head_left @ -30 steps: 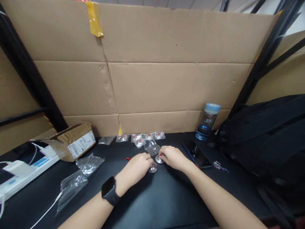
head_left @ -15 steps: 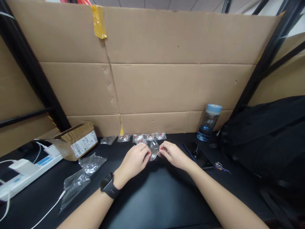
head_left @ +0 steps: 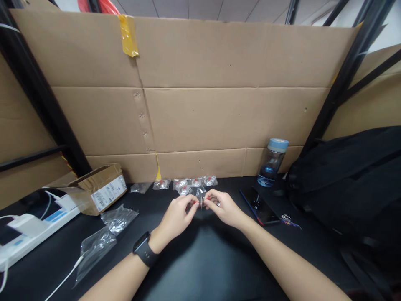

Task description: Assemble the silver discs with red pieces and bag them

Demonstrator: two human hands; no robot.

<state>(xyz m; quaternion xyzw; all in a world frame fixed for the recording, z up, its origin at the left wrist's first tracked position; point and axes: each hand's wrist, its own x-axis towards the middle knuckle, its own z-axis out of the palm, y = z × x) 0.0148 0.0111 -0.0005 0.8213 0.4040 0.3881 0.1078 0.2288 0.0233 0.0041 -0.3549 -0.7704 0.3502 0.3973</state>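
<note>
My left hand (head_left: 177, 215) and my right hand (head_left: 224, 207) meet above the black table (head_left: 200, 267), fingertips pinched together. Between them they hold two small round silver pieces with red parts (head_left: 201, 202), pressed face to face. A black watch sits on my left wrist (head_left: 144, 254). Just behind the hands lie several small clear bags holding similar silver-and-red pieces (head_left: 188, 184), in a row against the cardboard wall (head_left: 200, 104).
Empty clear bags (head_left: 106, 230) lie at the left, near an open cardboard box (head_left: 97, 190) and a white power strip (head_left: 28, 230) with a cable. A blue-capped water bottle (head_left: 272, 163), a dark phone (head_left: 260, 207) and a black backpack (head_left: 351, 179) are at the right.
The two silver pieces lay on the table under my fingers; both hands have lifted them and brought them together, moving slightly away from me.
</note>
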